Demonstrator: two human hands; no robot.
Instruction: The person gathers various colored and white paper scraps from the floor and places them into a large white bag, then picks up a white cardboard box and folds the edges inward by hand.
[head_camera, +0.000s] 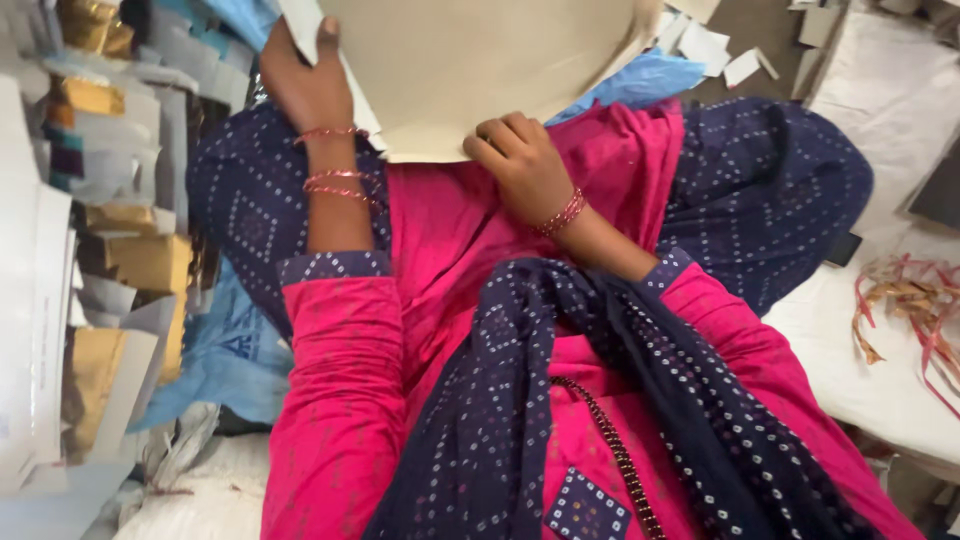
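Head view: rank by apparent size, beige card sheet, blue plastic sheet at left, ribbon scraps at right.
1. Beige card sheet, held by the left hand and right hand; cut off at the top edge.
2. Blue plastic sheet, partly hidden, so first and second are unsure.
3. Ribbon scraps, clearly smallest.

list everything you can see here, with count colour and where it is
card sheet: one, beige, top centre on the lap, held at both side edges
folded card pieces: a pile, gold and white, along the left
plastic sheet: one, light blue, lower left beside the pile
paper scraps: several, white, top right on the floor
ribbon strips: a bunch, red and gold, right on white cloth
scarf: one, navy with dots, hanging centre
left hand: grips the sheet's left edge, bangles on wrist
right hand: fingers curled on the sheet's lower edge
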